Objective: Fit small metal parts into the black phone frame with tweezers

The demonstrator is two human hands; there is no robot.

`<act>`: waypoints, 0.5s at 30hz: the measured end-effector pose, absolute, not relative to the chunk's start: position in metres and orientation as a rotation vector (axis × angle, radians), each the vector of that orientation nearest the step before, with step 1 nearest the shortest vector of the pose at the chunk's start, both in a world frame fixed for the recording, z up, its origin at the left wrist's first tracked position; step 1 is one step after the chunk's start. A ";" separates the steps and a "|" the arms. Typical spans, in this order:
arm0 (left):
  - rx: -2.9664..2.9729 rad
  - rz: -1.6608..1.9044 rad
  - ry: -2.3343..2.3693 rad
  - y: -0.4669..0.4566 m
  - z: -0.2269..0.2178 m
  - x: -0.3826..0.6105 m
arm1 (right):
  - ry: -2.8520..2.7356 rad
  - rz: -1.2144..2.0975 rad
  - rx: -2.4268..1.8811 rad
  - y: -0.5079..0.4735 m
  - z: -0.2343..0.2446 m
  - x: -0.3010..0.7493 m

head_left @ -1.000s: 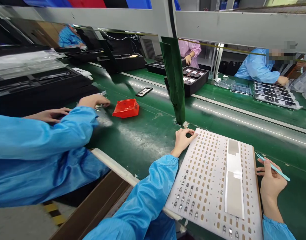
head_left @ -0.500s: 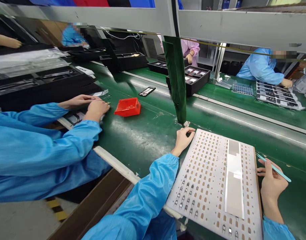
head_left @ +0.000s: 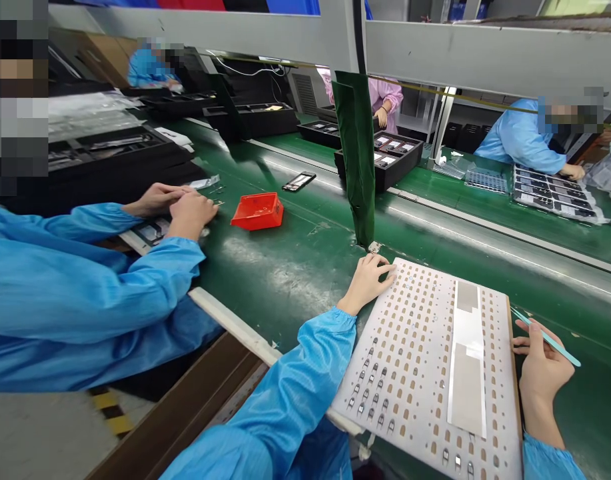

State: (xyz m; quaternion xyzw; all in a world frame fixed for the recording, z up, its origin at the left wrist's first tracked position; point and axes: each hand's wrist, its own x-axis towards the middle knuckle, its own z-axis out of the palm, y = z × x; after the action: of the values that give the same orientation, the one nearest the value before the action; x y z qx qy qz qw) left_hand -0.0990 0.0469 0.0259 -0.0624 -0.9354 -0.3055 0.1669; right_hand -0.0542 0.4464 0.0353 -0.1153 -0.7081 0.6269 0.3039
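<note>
Post (head_left: 358, 160) beyond board (head_left: 425, 360), teal stick (head_left: 550, 340) rightward

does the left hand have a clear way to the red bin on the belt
Probably yes: only bare green belt lies between the left hand and the red bin.

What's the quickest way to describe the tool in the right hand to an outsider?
On the green conveyor belt, find the big white slotted board nearest the camera. At its right edge the right hand pinches a thin stick slanting out to the right. It is the only pale teal thing there, long and slim.
</note>
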 end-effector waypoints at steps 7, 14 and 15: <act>-0.385 -0.639 -2.590 0.046 0.020 -0.099 | -1.873 1.651 -0.315 0.447 0.035 -0.056; -0.456 -0.572 -2.582 0.051 0.021 -0.096 | -1.862 1.660 -0.319 0.447 0.034 -0.056; -0.459 -0.564 -2.589 0.052 0.021 -0.094 | -1.859 1.658 -0.322 0.448 0.034 -0.057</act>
State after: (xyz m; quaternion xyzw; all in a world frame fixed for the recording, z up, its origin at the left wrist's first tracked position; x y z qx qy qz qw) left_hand -0.0944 0.0517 0.0214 -0.1664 -0.9382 -0.2043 0.2244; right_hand -0.0570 0.4477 0.0338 -0.1220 -0.7038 0.6276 0.3096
